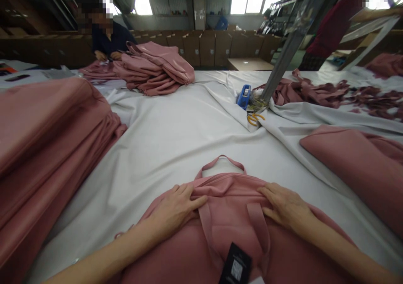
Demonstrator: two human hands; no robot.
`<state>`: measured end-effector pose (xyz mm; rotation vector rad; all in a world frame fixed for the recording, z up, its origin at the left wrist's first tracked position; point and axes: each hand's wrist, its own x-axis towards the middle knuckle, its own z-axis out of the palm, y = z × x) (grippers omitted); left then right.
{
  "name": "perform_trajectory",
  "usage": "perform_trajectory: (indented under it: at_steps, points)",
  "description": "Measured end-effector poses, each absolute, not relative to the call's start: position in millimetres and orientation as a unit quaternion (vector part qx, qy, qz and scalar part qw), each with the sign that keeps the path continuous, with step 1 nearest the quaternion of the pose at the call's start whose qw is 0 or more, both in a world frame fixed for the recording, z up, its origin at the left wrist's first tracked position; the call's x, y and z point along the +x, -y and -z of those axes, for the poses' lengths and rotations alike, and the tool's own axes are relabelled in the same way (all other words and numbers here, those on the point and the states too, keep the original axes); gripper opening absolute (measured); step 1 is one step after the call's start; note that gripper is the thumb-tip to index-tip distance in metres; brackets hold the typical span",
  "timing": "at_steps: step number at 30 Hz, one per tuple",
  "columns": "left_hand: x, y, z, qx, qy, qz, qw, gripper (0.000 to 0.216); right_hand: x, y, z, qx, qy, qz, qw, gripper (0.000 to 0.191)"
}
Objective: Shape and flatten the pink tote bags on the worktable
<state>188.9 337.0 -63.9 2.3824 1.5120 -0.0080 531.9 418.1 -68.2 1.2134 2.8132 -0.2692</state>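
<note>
— What's nearest?
— A pink garment [231, 217] lying flat on the white-covered tabletop [176, 141], a black tag [235, 267] on it. The left hand [176, 208] and right hand [286, 206] press it palm-down, each grip released, fingers spread, grasping nothing.
— Around it?
— Folded pink stacks left [47, 149] and right [362, 166].
— Farther off?
— A blue tape dispenser [244, 96], yellow scissors [255, 118], cardboard boxes [208, 47], another person [107, 36] at a pile [157, 70].

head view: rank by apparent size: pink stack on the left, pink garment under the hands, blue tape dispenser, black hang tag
1. pink stack, though nearness to the camera inflates it
2. pink garment under left hand and right hand, cropped by the frame
3-4. black hang tag and blue tape dispenser: unsure, tag is much nearer
</note>
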Motion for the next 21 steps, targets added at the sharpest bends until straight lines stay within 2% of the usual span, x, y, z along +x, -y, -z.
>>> perform_trajectory:
  at_steps: [4, 8, 11, 14, 17, 21]
  points:
    - [201.7, -352.3, 83.9, 0.863, -0.49, 0.001, 0.12, 0.016, 527.0, -414.8, 75.2, 0.374, -0.926, 0.046, 0.034, 0.038]
    - [196.0, -356.0, 84.1, 0.895, -0.438, -0.036, 0.076, 0.015, 515.4, -418.5, 72.2, 0.39, -0.917, 0.041, 0.072, 0.019]
    - [185.1, -341.5, 48.1, 0.916, -0.378, -0.124, 0.052, 0.023, 515.9, -421.8, 58.9, 0.375, -0.925, 0.043, 0.054, 0.006]
    - [177.4, -317.1, -7.4, 0.922, -0.343, -0.178, 0.026, 0.023, 527.9, -417.5, 30.6, 0.343, -0.937, 0.05, -0.033, 0.017]
    - [171.3, -294.1, -51.9, 0.928, -0.333, -0.164, 0.025, 0.017, 544.8, -403.5, -6.0, 0.33, -0.937, 0.057, -0.102, 0.021]
    - [161.0, -268.3, -60.8, 0.908, -0.382, -0.149, 0.081, 0.018, 567.4, -372.4, -34.3, 0.365, -0.916, 0.081, -0.145, 0.018]
